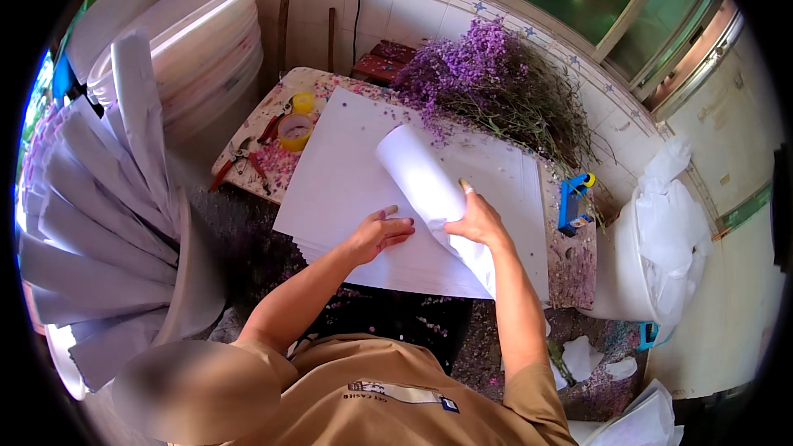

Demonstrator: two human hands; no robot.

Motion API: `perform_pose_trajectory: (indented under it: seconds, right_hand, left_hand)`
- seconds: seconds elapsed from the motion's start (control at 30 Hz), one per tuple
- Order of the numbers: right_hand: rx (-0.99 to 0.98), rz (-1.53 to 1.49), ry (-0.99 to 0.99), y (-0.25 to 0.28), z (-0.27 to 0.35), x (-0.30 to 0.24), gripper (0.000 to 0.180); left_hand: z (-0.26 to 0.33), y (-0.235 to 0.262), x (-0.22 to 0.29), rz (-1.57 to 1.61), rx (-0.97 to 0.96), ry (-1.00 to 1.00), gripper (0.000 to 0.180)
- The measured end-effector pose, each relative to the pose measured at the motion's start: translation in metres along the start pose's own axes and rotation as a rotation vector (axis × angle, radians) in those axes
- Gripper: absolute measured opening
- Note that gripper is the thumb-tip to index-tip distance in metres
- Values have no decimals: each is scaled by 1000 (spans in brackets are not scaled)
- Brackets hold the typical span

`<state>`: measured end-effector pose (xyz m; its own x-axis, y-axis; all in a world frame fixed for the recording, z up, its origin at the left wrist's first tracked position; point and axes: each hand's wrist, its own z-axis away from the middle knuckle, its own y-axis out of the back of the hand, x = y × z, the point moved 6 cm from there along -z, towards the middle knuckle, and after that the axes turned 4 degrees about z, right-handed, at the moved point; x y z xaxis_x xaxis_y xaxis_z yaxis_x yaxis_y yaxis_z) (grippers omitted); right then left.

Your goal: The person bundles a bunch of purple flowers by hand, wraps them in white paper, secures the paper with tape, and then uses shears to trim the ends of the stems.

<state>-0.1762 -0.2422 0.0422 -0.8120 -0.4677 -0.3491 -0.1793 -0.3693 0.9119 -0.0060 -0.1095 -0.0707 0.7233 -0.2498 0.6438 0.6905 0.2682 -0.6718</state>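
A stack of large white paper sheets [339, 149] lies on the worktable. On top, a white paper roll [421, 167] slants from the far left toward me, its near end flaring out into the loose part of the sheet. My right hand [477, 219] is wrapped round the roll's right side, the thumb over its near face. Flat paper lies under my left hand [382, 235], just left of the roll. Its fingers are slightly bent and apart, with nothing in them. Whether anything is inside the roll is hidden from here.
Purple dried flowers [471, 66] are heaped at the table's back. Pliers [248, 167] and yellow tape rolls [295, 130] lie at left, a blue tape dispenser [572, 205] at right. A bin of paper wraps [107, 206] stands left, a white bin [628, 268] right.
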Motion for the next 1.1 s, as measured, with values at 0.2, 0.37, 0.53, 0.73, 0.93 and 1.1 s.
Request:
perform_pose_trajectory:
  seconds: [0.2, 0.37, 0.53, 0.73, 0.93, 1.1]
  right_hand:
    - [-129, -623, 243, -17, 94, 36, 116]
    - [168, -585, 137, -36, 202, 38, 123]
    - [359, -656, -5, -67, 282, 68, 113]
    - [440, -584, -21, -83, 317, 71, 106]
    - [445, -735, 49, -42, 278, 54, 87]
    - [287, -910, 242, 25, 209, 15, 77]
  left_hand:
    - [21, -40, -29, 136, -263, -49, 108]
    - [70, -108, -82, -148, -444, -60, 99]
    - [116, -145, -112, -474, -656, -142, 82]
    - [129, -159, -142, -339, -808, 41, 70]
    - [122, -150, -110, -561, -785, -205, 87]
    - [108, -153, -97, -407, -670, -352, 120]
